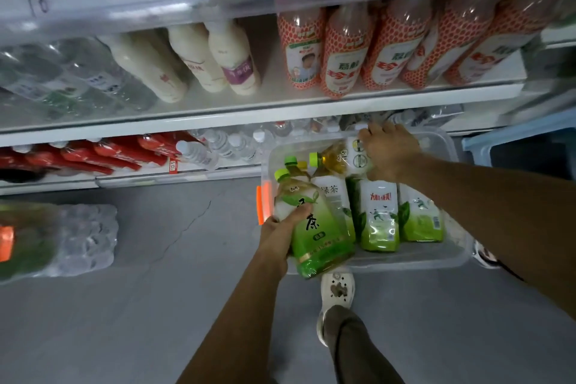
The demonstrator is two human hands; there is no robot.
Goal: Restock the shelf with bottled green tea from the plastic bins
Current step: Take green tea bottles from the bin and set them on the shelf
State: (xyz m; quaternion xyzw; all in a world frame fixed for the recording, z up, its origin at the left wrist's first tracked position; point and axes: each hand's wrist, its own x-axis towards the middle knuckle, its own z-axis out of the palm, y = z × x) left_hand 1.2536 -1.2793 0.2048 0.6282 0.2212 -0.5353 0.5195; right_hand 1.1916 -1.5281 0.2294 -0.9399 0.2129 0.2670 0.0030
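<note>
Head view, sole entry. Item one: my left hand point(282, 235) — fingers wrapped round the lower body of a green tea bottle point(314, 227), held tilted at the near-left corner of the clear plastic bin point(405, 262), cap pointing toward the shelving. Item two: my right hand point(389, 154) — closed over a second tea bottle point(343, 156) lying at the far end of the bin, green cap to the left; how firmly the fingers close beneath it I cannot tell, since the back of the hand hides them. Item three: remaining stock — more green tea bottles point(378, 218) lying side by side on the bin floor, labels up. Item four: the bin itself, on the grey floor point(156, 305) just in front of the lowest shelf, orange latch point(263, 204) at its left end, my white shoe point(336, 287) just beside its near edge. Item five: shelving — red-patterned bottles point(343, 50) and milky white bottles point(218, 62) on the upper shelf point(249, 109), water and red-labelled bottles below. Risks, as I judge them: two bottles lifted at once, one per hand, on smooth film labels — either could slip; my foot could nudge the bin; a raised bottle could strike the shelf lip.
</note>
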